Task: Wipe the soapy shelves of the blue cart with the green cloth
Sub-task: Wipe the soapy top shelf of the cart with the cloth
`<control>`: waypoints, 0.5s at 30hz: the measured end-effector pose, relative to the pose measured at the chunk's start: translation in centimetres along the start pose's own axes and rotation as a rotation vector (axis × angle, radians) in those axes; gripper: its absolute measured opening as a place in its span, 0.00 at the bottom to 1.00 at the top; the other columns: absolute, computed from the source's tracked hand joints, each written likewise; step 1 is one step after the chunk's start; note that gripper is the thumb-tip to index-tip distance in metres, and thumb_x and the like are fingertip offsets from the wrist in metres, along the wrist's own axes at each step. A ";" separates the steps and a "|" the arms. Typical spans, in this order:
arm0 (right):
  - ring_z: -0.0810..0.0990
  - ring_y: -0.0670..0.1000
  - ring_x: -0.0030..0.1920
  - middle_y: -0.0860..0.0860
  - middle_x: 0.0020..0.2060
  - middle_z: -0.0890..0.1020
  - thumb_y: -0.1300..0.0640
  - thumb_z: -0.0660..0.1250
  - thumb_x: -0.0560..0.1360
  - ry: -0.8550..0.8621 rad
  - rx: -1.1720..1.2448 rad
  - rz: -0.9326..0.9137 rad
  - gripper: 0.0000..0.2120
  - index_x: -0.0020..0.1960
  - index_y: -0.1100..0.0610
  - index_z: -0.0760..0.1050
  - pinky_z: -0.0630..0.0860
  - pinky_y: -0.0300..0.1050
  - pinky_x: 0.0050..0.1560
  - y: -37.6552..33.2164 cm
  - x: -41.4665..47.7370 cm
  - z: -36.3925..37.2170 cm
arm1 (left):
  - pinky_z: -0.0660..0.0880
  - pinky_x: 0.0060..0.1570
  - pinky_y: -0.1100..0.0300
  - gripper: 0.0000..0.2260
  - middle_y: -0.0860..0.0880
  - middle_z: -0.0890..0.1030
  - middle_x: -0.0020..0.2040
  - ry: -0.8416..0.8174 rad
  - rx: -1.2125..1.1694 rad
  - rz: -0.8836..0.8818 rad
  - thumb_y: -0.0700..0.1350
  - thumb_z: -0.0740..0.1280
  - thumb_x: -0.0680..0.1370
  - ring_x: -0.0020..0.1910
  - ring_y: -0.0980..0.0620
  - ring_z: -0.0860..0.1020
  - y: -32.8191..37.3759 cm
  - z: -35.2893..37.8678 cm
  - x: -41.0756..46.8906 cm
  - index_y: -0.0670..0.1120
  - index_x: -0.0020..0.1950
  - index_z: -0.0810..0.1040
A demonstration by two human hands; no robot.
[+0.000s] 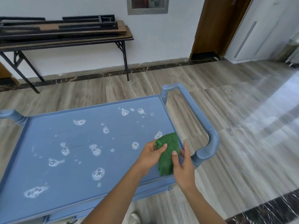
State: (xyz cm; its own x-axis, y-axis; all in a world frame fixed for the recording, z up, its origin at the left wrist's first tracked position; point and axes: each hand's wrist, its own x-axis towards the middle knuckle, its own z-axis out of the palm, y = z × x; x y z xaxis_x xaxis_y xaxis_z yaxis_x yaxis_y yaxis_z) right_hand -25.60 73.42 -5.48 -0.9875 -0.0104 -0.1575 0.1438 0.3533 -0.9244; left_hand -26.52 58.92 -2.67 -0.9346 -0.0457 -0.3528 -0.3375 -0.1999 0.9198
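- The wood-look floor (pixel 242 126) fills the room around you, up to a white wall.
- Your blue cart (pixel 48 135) stands right in front of you. Its top shelf is dotted with patches of white soap foam (pixel 98 173), from the near left corner to the far right one.
- A long folding desk (pixel 64 43) stands against the wall beyond the cart and carries a stack of folded tables (pixel 64 28).
- The cart's ribbed handle (pixel 199 117) curves round the shelf's right end, just beside your hands.
- Your left hand (pixel 150 157) grips the upper left edge of the green cloth (pixel 168 154), thumb pressed on top.
- Your right hand (pixel 184 167) pinches the cloth's right side, thumb in front and fingers (pixel 182 152) curled behind.
- The cloth hangs bunched between both hands over the shelf's near right corner. One foam patch lies just past its top edge, and you cannot tell whether its lower end touches the shelf.
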 end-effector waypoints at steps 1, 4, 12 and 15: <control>0.75 0.48 0.67 0.45 0.66 0.77 0.46 0.61 0.81 0.012 0.019 0.007 0.30 0.80 0.47 0.53 0.74 0.57 0.66 0.4 0.1 -0.1 | 0.82 0.52 0.53 0.09 0.46 0.87 0.54 -0.010 -0.015 -0.052 0.43 0.67 0.82 0.54 0.48 0.85 -0.1 0.2 0.5 0.45 0.61 0.82; 0.77 0.40 0.63 0.34 0.62 0.77 0.45 0.60 0.81 0.070 -0.005 -0.025 0.23 0.72 0.30 0.58 0.78 0.45 0.61 1.2 0.4 -0.6 | 0.80 0.58 0.47 0.10 0.48 0.87 0.55 -0.052 -0.030 -0.175 0.46 0.66 0.83 0.56 0.50 0.84 -0.8 0.9 2.6 0.48 0.62 0.81; 0.67 0.50 0.73 0.49 0.73 0.68 0.52 0.64 0.81 -0.095 -0.330 0.016 0.34 0.81 0.55 0.51 0.71 0.49 0.70 3.1 2.7 -0.4 | 0.76 0.63 0.51 0.22 0.48 0.81 0.65 0.177 0.276 -0.198 0.49 0.68 0.81 0.64 0.45 0.79 -3.1 0.1 9.7 0.47 0.73 0.71; 0.61 0.51 0.77 0.51 0.77 0.63 0.54 0.62 0.82 -0.144 -0.490 -0.077 0.31 0.80 0.57 0.54 0.65 0.49 0.74 4.0 3.4 -0.1 | 0.65 0.70 0.55 0.33 0.44 0.69 0.76 0.244 0.671 -0.088 0.48 0.67 0.81 0.75 0.43 0.67 -3.5 -1.9 11.3 0.45 0.82 0.56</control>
State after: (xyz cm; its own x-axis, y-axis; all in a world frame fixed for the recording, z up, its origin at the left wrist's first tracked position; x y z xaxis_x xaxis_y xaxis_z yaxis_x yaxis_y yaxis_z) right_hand -28.41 74.84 -9.68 -0.9700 -0.1702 -0.1735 -0.0106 0.7430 -0.6692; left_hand -35.71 57.20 -10.21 -0.8755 -0.2905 -0.3862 -0.4799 0.4285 0.7656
